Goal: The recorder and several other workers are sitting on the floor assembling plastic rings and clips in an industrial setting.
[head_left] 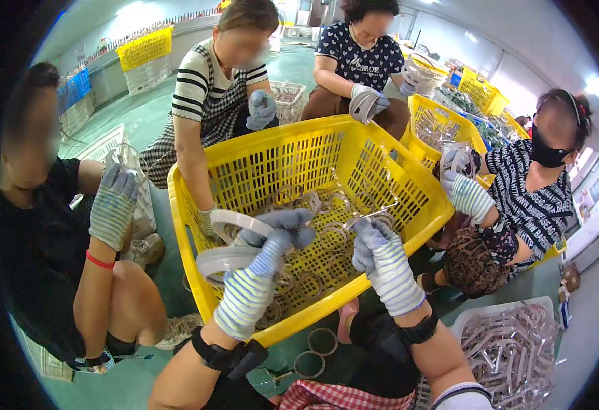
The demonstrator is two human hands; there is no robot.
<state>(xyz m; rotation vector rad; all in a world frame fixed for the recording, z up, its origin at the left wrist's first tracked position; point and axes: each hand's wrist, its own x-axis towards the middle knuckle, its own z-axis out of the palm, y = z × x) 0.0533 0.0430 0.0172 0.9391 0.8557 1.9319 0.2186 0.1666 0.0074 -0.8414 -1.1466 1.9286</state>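
Observation:
My left hand (262,254), in a striped grey-blue glove, is closed around several pale translucent plastic rings (226,261) above the near left part of a large yellow crate (299,333). Over the crate's near right rim, my right hand (383,254), gloved alike, has its fingers pinched together. A thin clear plastic strip (374,210) juts up from its fingertips; the end inside the grip is hidden. More loose rings (310,201) lie scattered on the crate's slotted floor, partly covered by my left hand.
Co-workers sit around the crate; one gloved hand (207,222) reaches inside at the left, and another holds rings (363,106) over the far rim. A white basket (458,326) of clear plastic pieces stands near right. Two rings (309,364) lie on the green floor. Another yellow crate (443,113) stands behind.

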